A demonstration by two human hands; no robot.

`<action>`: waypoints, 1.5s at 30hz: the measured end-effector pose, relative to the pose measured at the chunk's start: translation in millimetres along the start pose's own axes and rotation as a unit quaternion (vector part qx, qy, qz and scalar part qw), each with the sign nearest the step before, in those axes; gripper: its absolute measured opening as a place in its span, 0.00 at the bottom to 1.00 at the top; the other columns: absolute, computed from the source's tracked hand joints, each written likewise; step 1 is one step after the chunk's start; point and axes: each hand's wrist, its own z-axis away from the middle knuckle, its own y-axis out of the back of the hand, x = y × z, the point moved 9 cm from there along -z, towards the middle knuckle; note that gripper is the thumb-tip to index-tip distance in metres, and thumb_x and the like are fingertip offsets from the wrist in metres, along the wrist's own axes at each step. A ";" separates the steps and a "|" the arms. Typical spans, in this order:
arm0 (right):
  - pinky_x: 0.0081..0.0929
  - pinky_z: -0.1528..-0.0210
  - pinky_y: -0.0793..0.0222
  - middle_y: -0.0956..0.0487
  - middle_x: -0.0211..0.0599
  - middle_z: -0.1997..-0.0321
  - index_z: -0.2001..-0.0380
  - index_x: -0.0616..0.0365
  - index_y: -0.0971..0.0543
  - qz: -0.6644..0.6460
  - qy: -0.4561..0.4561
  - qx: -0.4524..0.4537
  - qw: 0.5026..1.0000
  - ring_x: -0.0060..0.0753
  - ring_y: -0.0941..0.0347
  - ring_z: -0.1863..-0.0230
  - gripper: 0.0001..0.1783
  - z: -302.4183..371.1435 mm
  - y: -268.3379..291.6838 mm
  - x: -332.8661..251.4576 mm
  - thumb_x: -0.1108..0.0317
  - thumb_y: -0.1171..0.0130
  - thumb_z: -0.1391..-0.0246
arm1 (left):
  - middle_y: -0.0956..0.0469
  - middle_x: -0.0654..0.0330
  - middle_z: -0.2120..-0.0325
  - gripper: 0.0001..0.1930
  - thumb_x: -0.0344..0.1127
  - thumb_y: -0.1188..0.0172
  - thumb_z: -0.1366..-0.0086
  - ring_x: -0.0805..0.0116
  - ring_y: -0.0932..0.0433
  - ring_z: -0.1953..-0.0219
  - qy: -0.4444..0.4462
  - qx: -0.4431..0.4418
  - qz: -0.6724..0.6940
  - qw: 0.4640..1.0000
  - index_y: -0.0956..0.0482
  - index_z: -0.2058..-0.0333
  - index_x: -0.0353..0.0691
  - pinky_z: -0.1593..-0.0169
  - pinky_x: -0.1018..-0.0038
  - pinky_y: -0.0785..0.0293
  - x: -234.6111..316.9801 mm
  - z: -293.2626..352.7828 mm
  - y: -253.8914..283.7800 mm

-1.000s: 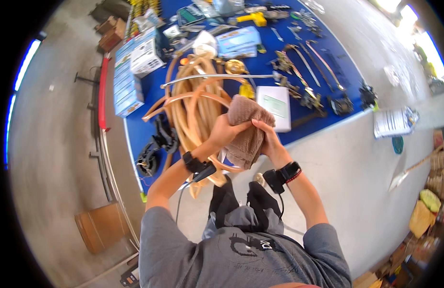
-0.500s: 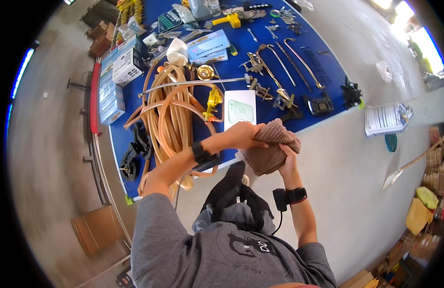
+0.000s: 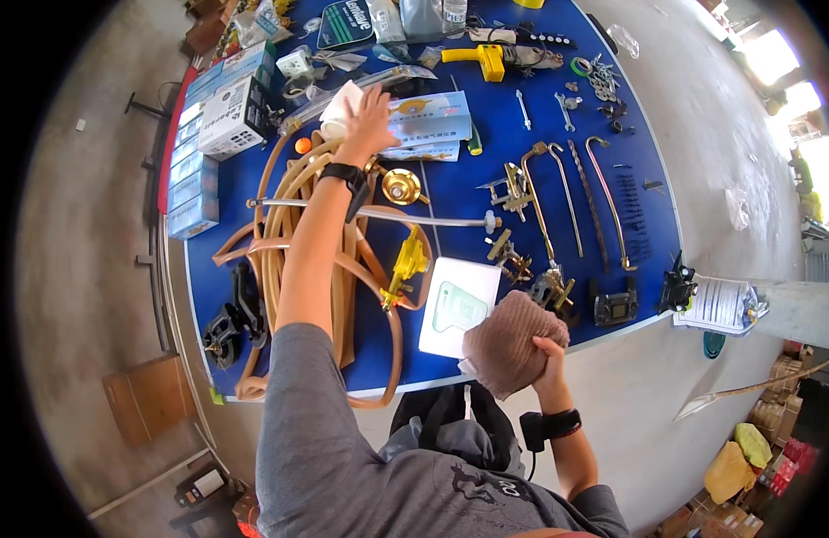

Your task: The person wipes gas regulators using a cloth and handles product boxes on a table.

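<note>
My left hand (image 3: pixel 369 124) reaches out over the far part of the hose pile, fingers spread, at the side of a white cup-like container (image 3: pixel 336 115). It overlaps the container, and whether it touches it I cannot tell. Near the front edge, my right hand (image 3: pixel 551 366) grips a folded brown ribbed cloth (image 3: pixel 513 342), thumb on top. The cloth hangs beside a white box (image 3: pixel 459 307) with a green outline on its lid. Tan hose (image 3: pixel 344 296) lies coiled beneath my left forearm.
A blue table (image 3: pixel 468 215) carries a brass regulator (image 3: pixel 402 186), a yellow valve tool (image 3: pixel 410 264), metal pipes (image 3: pixel 540 211), a blue-and-white carton (image 3: pixel 432 117) and a yellow-handled tool (image 3: pixel 486 63). Stacked boxes (image 3: pixel 235 117) stand at the left edge; a black device (image 3: pixel 614 302) sits at the right front.
My left hand has left the cloth and stretched forward to the white container. The cloth stays in my right hand alone. The view has shifted toward the table.
</note>
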 end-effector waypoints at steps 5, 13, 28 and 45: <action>0.36 0.47 0.36 0.28 0.39 0.54 0.54 0.58 0.32 0.013 -0.028 0.023 0.999 0.40 0.32 0.51 0.24 -27.0 -7.9 13.5 0.73 0.46 0.59 | 0.37 0.58 0.46 0.51 0.46 0.27 0.67 0.57 0.41 0.40 0.046 -0.132 0.027 0.990 0.44 0.42 0.45 0.38 0.42 0.60 -35.9 -22.9 -50.8; 0.46 0.46 0.35 0.30 0.43 0.49 0.47 0.58 0.37 -0.030 -0.090 -0.056 0.994 0.44 0.34 0.46 0.31 -69.5 -22.7 22.6 0.66 0.49 0.59 | 0.35 0.49 0.54 0.42 0.35 0.27 0.66 0.49 0.34 0.49 0.046 0.006 0.228 0.972 0.38 0.50 0.36 0.49 0.64 0.32 0.0 39.1 -16.8; 0.40 0.42 0.38 0.35 0.41 0.41 0.44 0.56 0.39 -0.057 -0.087 -0.271 0.957 0.39 0.36 0.43 0.30 -43.6 -73.7 6.3 0.46 0.61 0.40 | 0.37 0.52 0.54 0.41 0.28 0.29 0.68 0.49 0.33 0.51 -0.039 -0.028 0.334 0.941 0.38 0.51 0.38 0.50 0.65 0.32 233.1 247.7 116.4; 0.38 0.44 0.36 0.34 0.38 0.43 0.43 0.56 0.40 0.088 0.071 -0.287 0.951 0.41 0.37 0.43 0.30 40.2 19.5 -186.1 0.49 0.54 0.42 | 0.33 0.51 0.59 0.44 0.43 0.26 0.70 0.52 0.28 0.56 0.109 -0.130 0.279 0.945 0.36 0.53 0.33 0.53 0.67 0.31 294.5 320.7 132.1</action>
